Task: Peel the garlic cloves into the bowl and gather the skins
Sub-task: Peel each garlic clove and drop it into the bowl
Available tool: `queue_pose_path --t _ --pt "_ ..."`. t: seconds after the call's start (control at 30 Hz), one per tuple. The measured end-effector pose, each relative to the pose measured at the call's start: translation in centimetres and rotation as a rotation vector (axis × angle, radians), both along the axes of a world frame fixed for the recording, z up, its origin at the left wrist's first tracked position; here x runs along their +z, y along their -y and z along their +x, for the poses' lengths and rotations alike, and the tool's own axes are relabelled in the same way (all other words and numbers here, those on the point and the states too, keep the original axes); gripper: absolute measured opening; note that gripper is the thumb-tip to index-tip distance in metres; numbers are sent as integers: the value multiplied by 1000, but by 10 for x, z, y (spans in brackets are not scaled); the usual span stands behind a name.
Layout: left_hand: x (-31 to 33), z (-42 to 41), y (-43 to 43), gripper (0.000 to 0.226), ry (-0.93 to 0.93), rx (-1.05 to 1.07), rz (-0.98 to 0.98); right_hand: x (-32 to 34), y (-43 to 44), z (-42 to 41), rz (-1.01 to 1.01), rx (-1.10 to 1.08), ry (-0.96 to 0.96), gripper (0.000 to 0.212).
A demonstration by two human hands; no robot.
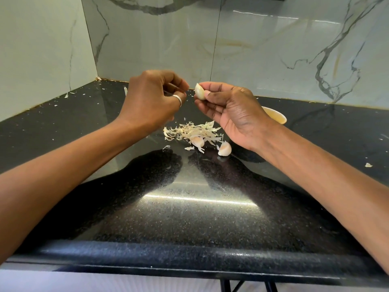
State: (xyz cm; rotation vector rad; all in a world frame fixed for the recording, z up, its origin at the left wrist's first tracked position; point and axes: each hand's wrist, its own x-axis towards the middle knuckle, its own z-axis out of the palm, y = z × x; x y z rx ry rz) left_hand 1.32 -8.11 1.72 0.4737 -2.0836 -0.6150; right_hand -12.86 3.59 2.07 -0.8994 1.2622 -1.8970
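Clove (200,92): I am seeing it cream-white, smooth, curved.
Right hand (231,110): fingers (212,86) pinching the clove.
Left hand (151,98): fingers (179,83) curling; contents, cannot tell.

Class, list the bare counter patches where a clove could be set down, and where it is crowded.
Free: the wide front strip of counter between its near edge and the skin pile; also the far-left stretch toward the corner, only flecked with scraps. Crowded: the middle, where the pile, two loose cloves and the bowl cluster below the right hand.
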Motion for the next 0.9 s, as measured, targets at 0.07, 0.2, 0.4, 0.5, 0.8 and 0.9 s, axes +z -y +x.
queue_pose_path --t 0.07,0.2,0.4,0.5,0.8,0.9 --pt "-1 0 -2 13 -21 -25 -39 0 0 1 0 -1 6 26" --pt "-4 -1 -9 21 -19 -85 -111 0 0 2 4 -7 8 25" --pt "-4 1 -12 30 57 -95 -199 1 -3 2 48 -14 -27 30" --pt "-4 0 -11 31 62 -94 -212 2 -3 2 22 -5 1 24" --pt "-7 -2 -11 16 -57 -36 -228 0 0 3 -15 10 47 15" --pt "-8 -3 -12 15 -48 -12 -240 0 0 3 -24 -4 57 14"
